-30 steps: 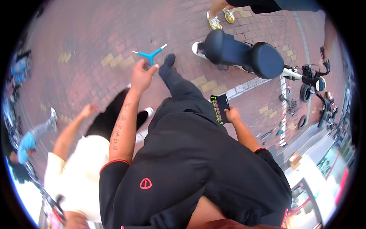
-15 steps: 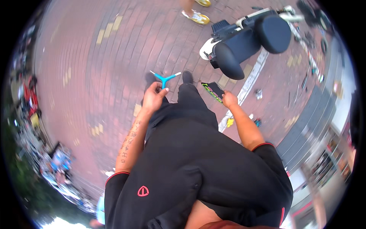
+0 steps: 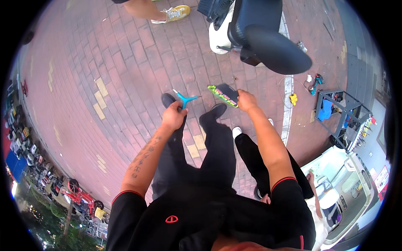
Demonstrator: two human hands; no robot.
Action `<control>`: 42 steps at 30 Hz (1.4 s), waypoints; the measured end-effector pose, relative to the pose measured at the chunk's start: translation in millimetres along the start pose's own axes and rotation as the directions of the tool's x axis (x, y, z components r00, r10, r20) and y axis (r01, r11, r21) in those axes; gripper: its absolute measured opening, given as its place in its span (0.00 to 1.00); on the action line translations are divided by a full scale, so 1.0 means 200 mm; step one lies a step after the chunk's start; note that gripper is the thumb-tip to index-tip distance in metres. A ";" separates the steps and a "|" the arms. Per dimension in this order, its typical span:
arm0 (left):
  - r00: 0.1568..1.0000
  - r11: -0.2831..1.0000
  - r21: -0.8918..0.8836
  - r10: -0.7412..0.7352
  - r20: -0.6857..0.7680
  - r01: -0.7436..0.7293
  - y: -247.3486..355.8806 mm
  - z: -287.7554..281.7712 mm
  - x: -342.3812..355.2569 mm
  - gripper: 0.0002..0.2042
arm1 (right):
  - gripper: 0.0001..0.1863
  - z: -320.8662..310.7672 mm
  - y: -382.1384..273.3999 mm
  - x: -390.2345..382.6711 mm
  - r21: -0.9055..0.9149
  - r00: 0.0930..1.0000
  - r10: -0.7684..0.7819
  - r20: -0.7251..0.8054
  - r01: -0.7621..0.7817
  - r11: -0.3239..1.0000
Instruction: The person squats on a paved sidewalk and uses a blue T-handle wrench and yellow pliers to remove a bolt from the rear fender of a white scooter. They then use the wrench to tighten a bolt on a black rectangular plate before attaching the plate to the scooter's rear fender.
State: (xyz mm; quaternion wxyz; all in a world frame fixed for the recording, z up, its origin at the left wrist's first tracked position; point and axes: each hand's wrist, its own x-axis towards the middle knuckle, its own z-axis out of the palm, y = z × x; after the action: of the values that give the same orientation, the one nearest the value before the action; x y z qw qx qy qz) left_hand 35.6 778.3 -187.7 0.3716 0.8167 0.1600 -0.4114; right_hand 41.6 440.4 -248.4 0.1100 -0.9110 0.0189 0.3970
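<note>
My left hand [image 3: 173, 117] is closed around one arm of a blue Y-shaped wrench [image 3: 184, 98], whose other two arms point away from me over my shoe. My right hand [image 3: 247, 100] pinches the near right end of a flat dark plate [image 3: 226, 93] with a bright green and pink patterned edge. Wrench and plate are held apart, above the brick paving. Beyond the plate stands a scooter with a black padded seat [image 3: 278, 50] and a white body [image 3: 219, 35]; neither hand touches it.
A person's yellow shoe [image 3: 177, 14] is at the top. Another person in black trousers [image 3: 253, 161] stands close to my right arm. On the right are a power drill [image 3: 317, 83], a yellow item [image 3: 293, 99] and a metal tool cart [image 3: 344, 109]. A red bike [image 3: 81, 196] stands far left.
The view has shifted: the scooter appears larger and higher up, and the tool cart and the person beside my right arm now show. Both hands keep their hold on wrench and plate.
</note>
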 end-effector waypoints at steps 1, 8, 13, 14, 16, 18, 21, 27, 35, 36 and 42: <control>0.999 0.998 0.046 0.035 0.021 -0.036 -0.04 0.05 0.05 0.16 | 0.15 0.07 0.02 0.05 0.028 0.998 -0.012 0.055 0.011 1.000; 0.945 0.934 0.225 0.223 0.241 -0.277 -0.20 0.44 0.88 0.15 | 0.14 0.54 0.25 0.87 0.075 0.945 -0.120 0.304 0.102 0.992; 0.859 0.769 0.430 0.294 0.419 -0.473 -0.23 0.58 1.48 0.16 | 0.12 0.71 0.35 1.31 0.146 0.840 -0.039 -0.542 0.140 0.979; 0.856 0.748 0.465 0.270 0.440 -0.474 -0.22 0.59 1.57 0.16 | 0.13 0.69 0.33 1.34 0.328 0.822 0.051 -0.567 0.169 0.929; 0.837 0.742 0.417 0.362 0.409 -0.525 -0.23 0.65 1.72 0.15 | 0.16 0.71 0.35 1.38 0.698 0.893 0.138 -0.427 0.229 0.679; 0.806 0.731 0.368 0.426 0.411 -0.574 -0.19 0.70 1.82 0.15 | 0.19 0.79 0.40 1.37 0.965 0.990 0.015 -0.139 0.132 0.229; 0.781 0.751 0.278 0.471 0.409 -0.599 -0.09 0.78 1.89 0.15 | 0.23 0.91 0.45 1.30 0.953 0.964 -0.224 -0.147 0.077 -0.293; 0.758 0.807 0.029 0.541 0.365 -0.590 0.08 0.96 1.66 0.15 | 0.25 0.96 0.24 1.08 0.713 0.877 0.137 -0.461 0.458 -0.531; 0.626 0.680 -0.098 0.715 0.312 -0.727 0.21 1.03 1.64 0.10 | 0.13 0.80 0.23 1.05 0.720 0.796 0.292 -0.530 0.605 -0.341; 0.621 0.677 -0.102 0.717 0.316 -0.729 0.22 1.03 1.64 0.10 | 0.14 0.80 0.23 1.06 0.710 0.786 0.296 -0.543 0.618 -0.338; 0.651 0.679 -0.123 0.731 0.204 -0.724 0.23 0.99 1.68 0.13 | 0.13 0.79 0.18 1.03 0.611 0.780 0.403 -0.479 0.626 -0.485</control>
State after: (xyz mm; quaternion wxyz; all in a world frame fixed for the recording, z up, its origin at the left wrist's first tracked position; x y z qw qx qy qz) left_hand 157.1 585.3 -506.9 0.5339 0.7513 -0.2196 -0.3198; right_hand 64.0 449.9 -510.1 0.8684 -0.4004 0.2541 -0.1449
